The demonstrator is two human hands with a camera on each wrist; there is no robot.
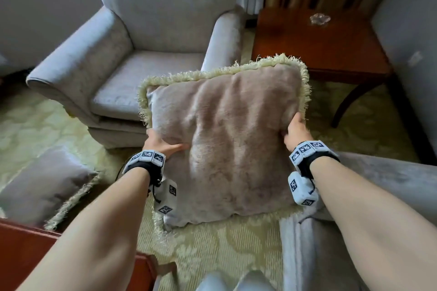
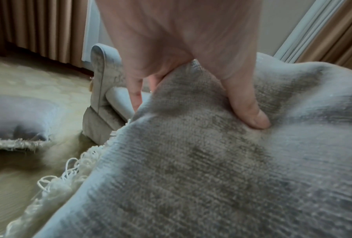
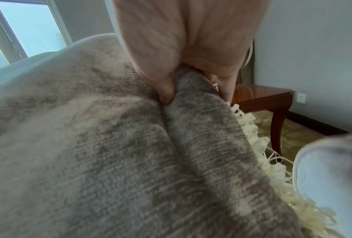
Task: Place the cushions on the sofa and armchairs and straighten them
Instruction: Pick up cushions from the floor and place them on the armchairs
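A taupe velvet cushion (image 1: 227,139) with a cream fringe is held up in the air between both hands, in front of a pale grey armchair (image 1: 151,30). My left hand (image 1: 163,144) grips its left edge, thumb pressed into the front face and fingers behind. My right hand (image 1: 295,130) pinches its right edge the same way. In the left wrist view the thumb digs into the cushion (image 2: 211,161); in the right wrist view the thumb sinks into a fold of the cushion (image 3: 130,153). A second, matching cushion (image 1: 45,184) lies on the carpet at lower left.
A dark wooden side table (image 1: 319,38) with a glass dish (image 1: 319,19) stands right of the armchair. Another grey upholstered seat (image 1: 378,186) is under my right forearm. A red-brown table corner (image 1: 28,257) sits at lower left. Curtains hang behind; patterned carpet covers the floor.
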